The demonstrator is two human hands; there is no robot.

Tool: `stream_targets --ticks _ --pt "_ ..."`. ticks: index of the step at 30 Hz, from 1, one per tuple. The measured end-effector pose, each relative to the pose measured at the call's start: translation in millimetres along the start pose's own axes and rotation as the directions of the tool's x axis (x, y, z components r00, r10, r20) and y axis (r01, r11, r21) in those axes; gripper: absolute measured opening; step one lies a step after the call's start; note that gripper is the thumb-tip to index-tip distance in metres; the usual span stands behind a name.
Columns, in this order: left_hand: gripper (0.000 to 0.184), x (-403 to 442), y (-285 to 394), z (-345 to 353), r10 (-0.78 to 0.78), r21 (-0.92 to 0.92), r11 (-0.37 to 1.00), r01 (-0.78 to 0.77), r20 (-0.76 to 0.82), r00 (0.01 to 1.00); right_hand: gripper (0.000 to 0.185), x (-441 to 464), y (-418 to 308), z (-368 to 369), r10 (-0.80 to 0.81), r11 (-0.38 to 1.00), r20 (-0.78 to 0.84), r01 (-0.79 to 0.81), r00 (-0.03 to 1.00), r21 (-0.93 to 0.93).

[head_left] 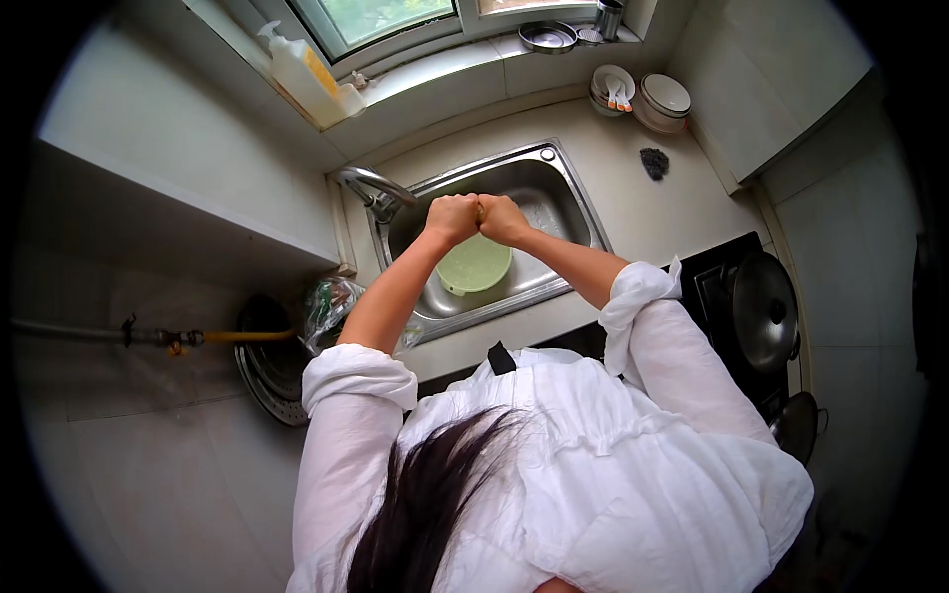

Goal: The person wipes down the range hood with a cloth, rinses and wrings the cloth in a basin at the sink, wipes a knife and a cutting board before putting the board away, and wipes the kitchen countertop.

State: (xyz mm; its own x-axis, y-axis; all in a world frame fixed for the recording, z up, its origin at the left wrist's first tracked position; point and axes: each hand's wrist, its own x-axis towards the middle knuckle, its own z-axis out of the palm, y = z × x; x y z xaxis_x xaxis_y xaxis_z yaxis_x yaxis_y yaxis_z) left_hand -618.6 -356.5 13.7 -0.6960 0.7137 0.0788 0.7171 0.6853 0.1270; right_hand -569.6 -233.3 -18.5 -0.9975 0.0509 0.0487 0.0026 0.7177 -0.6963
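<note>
Both fists meet over the sink [581, 203], above a light green basin [474, 267]. My left hand [453, 218] is closed, knuckles up, pressed against my right hand [503, 218], which is closed too. A sliver of something yellowish-brown [480, 212] shows between them; the fingers hide the rest, so its kind is unclear. The basin stands inside the metal sink, partly covered by my wrists. To the left of my left hand, a curved metal faucet [376, 183] reaches over the sink's corner.
A pump bottle [301, 74] stands on the window sill, with a round metal dish [548, 37] farther right. Stacked bowls [665, 94], spoons [618, 96] and a dark scouring pad [654, 163] are on the counter. A lidded pan [763, 311] sits on the stove at right; plastic bags [331, 306] lie left.
</note>
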Motion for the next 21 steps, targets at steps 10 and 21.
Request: stream_targets --ticks 10,21 --pt "0.011 0 -10 22 0.274 0.210 0.956 -0.206 -0.376 0.886 0.017 -8 9 2 0.189 0.603 0.430 -0.450 0.883 0.658" --pt "0.061 -119 -4 213 -0.196 -0.620 0.405 0.672 0.659 0.726 0.060 -106 89 71 0.355 0.907 0.716 -0.035 0.601 -0.420"
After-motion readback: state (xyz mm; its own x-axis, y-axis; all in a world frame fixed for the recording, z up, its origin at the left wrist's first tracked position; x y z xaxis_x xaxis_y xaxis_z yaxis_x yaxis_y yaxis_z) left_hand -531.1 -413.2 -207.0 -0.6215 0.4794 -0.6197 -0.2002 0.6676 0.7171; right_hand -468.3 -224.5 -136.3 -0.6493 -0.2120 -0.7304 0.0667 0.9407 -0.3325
